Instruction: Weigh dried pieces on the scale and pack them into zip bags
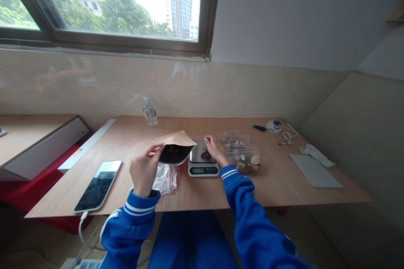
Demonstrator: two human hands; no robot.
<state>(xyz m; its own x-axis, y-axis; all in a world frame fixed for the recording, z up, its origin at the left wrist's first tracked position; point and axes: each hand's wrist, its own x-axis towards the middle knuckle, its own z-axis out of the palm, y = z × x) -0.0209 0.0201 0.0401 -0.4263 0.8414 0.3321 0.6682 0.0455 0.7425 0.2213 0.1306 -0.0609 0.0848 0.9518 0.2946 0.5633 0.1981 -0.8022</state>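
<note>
My left hand (145, 168) grips the near left edge of a brown paper pouch (175, 138), thumb and fingers closed on it. The pouch is tilted with its dark mouth towards me, and a few light brown pieces show dimly inside. To its right stands a kitchen scale (203, 171) with a steel plate and a small display. My right hand (216, 149) is over the scale's right side, its fingers bent together; what they hold, if anything, is hidden. Below it a dark patch shows on the plate, perhaps an item or a reflection.
Zip bags with brown and pale pieces (248, 159) lie right of the scale; empty clear bags (166, 180) lie under the pouch. A phone (98, 187) on a cable, a bottle (150, 112), a screwdriver (257, 127), a white camera (274, 125) and a grey sheet (315, 171) are also on the table.
</note>
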